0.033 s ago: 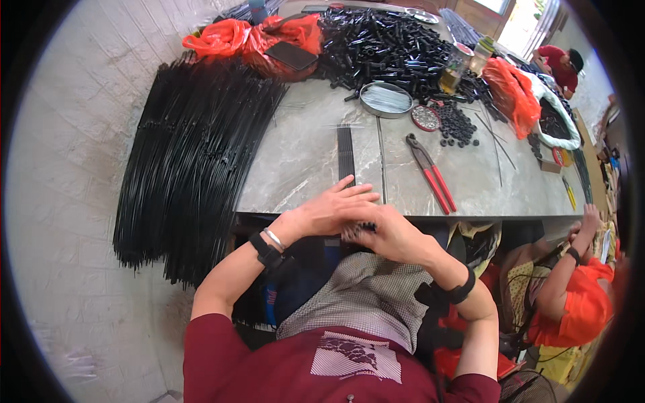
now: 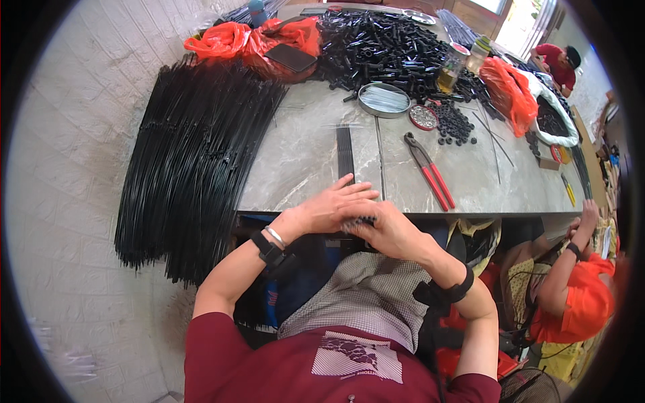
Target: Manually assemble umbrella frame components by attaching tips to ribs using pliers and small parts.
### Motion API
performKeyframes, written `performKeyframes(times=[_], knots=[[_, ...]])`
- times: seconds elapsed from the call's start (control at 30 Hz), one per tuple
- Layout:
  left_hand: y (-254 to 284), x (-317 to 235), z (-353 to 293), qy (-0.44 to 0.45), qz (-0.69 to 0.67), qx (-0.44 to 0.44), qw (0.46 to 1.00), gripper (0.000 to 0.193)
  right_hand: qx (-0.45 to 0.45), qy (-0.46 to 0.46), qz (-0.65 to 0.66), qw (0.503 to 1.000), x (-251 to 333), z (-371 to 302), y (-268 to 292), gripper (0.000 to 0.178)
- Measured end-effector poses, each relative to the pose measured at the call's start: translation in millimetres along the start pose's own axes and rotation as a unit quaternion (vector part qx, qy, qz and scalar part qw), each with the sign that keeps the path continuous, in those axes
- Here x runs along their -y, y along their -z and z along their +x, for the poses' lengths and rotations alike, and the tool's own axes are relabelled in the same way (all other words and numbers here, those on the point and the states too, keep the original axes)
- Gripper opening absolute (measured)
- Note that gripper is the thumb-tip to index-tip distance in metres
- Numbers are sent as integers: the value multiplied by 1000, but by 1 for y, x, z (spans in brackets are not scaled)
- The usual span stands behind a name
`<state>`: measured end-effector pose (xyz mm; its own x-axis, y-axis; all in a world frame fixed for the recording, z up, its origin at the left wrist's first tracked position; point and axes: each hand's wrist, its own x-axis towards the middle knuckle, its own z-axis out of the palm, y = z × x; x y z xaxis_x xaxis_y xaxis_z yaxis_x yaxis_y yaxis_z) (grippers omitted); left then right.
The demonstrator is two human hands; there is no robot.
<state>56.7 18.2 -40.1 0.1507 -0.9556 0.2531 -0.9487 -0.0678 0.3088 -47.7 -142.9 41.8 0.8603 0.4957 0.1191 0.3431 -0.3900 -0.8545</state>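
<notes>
A flat row of thin black rods (image 2: 344, 149) lies on the table's near half, crossed at its far end by fine pale wires (image 2: 341, 125). My left hand (image 2: 329, 207) rests over the near end of the row with its fingers stretched out. Right beside it, at the table edge, my right hand (image 2: 393, 232) is closed, thumb and fingers curled round something small and dark that is mostly hidden. The two hands touch or overlap. Red-handled cutting pliers (image 2: 430, 172) lie to the right of the hands.
A large heap of black rods (image 2: 195, 161) hangs over the table's left edge. Farther back are black tubes (image 2: 383, 50), a round tin of pale wires (image 2: 384, 99), a small tin of metal bits (image 2: 423, 117) and black rings (image 2: 455, 123). A person in orange (image 2: 578, 302) sits at the right.
Both hands stay nearly in place, with only a slight shift of the right fingers. The whole view has moved very slightly.
</notes>
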Motion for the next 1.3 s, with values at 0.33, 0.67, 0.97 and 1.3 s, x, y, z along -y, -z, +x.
performKeyframes(times=[0.33,0.67,0.97,1.3], knots=[[-10,10,-17,-30,53,-58,996,49,-89,54,113,988,71,-2,9,17],[17,-11,-7,2,-137,-23,990,61,-75,78,75,991,61,-2,11,16],[64,-70,-11,82,-316,-117,938,30,-154,170,-29,973,43,5,12,16],[74,-87,-14,87,-368,-233,896,23,-121,172,-72,975,48,7,10,29]])
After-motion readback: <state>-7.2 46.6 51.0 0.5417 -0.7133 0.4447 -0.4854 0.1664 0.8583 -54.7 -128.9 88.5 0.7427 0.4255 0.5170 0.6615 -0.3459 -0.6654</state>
